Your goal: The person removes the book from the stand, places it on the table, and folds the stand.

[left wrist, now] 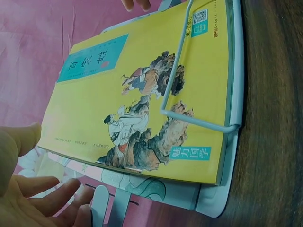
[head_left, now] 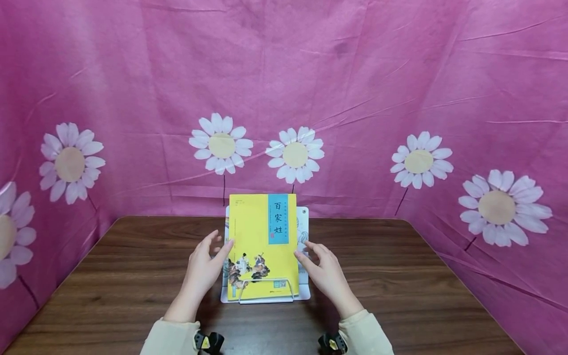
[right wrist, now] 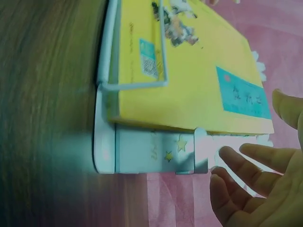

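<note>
A yellow book point(head_left: 250, 227) with a blue title panel and painted figures leans upright on a pale book stand point(head_left: 304, 292). The stand's wire page holder point(left wrist: 177, 61) crosses the lower front of the cover. My left hand point(head_left: 201, 271) is at the book's left edge, thumb close to the cover and fingers loosely spread. On the other side, my right hand point(head_left: 326, 276) has its thumb near the right edge and its fingers relaxed. Both wrist views show a gap between the fingers and the book. Behind the book, a patterned back panel point(right wrist: 156, 151) with stars partly shows.
The stand rests on a dark wood-grain table point(head_left: 377, 276). A pink cloth point(head_left: 284, 74) printed with white daisies hangs behind and on both sides of it. Dark wrist devices point(head_left: 208, 341) sit at the cream sleeves point(head_left: 170, 337).
</note>
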Tool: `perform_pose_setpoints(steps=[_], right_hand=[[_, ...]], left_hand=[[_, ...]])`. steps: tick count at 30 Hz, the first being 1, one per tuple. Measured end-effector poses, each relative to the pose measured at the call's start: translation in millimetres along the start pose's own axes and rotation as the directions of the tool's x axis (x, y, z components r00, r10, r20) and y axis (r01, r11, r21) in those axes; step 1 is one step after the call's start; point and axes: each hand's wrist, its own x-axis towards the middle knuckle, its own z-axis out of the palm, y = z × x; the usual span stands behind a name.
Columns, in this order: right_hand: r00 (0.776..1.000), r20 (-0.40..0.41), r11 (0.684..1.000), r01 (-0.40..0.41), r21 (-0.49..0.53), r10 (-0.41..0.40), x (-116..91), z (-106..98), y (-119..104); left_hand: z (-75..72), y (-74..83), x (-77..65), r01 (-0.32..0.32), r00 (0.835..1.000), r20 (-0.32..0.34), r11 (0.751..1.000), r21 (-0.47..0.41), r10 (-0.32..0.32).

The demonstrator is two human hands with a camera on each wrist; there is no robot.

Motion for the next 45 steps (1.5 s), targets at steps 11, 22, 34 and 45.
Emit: perform_pose_setpoints(steps=[11, 22, 34, 45], right_hand=[[0.998, 0.051, 0.998, -0.037, 0.043, 0.035, 0, 4, 0], [0.994, 0.098, 0.995, -0.053, 0.079, 0.045, -1, 10, 1], [0.985, 0.163, 0.968, -0.092, 0.234, 0.054, -2, 15, 3], [0.982, 0.187, 0.976, -0.064, 0.208, 0.024, -1, 11, 3]], left_hand=[[-2.2, 1.5, -0.1, 0.04, 0.997, 0.073, 0.999, -0.003, -0.039], [-1.4, 1.5, 0.6, 0.049, 0.994, 0.1, 0.999, -0.021, -0.047], [3.8, -3.9, 2.5, 0.032, 0.992, 0.122, 0.999, -0.031, -0.028], [3.9, -2.0, 0.7, -0.032, 0.994, 0.106, 0.999, -0.02, 0.034]])
